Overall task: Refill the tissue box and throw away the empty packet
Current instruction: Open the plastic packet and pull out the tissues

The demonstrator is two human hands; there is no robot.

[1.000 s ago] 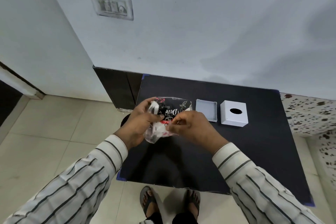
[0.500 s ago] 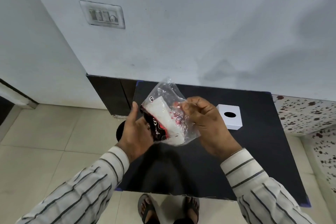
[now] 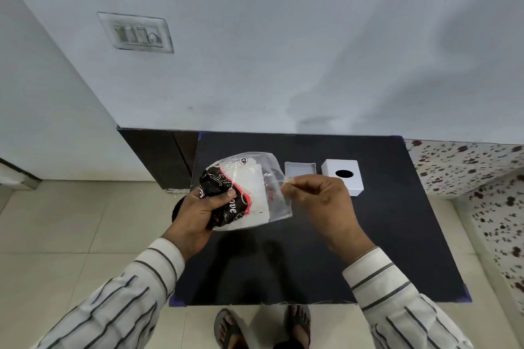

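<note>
You're in a home, likely a hallway corner: painted grey-white wall with a grubby switch plate at 11 o'clock, beige floor tiles at 8, speckled terrazzo ledge at 3, low black table dead centre.

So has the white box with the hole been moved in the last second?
No. The white box sits on the black table right of the small tray, as before; only the camera shifted.
</note>
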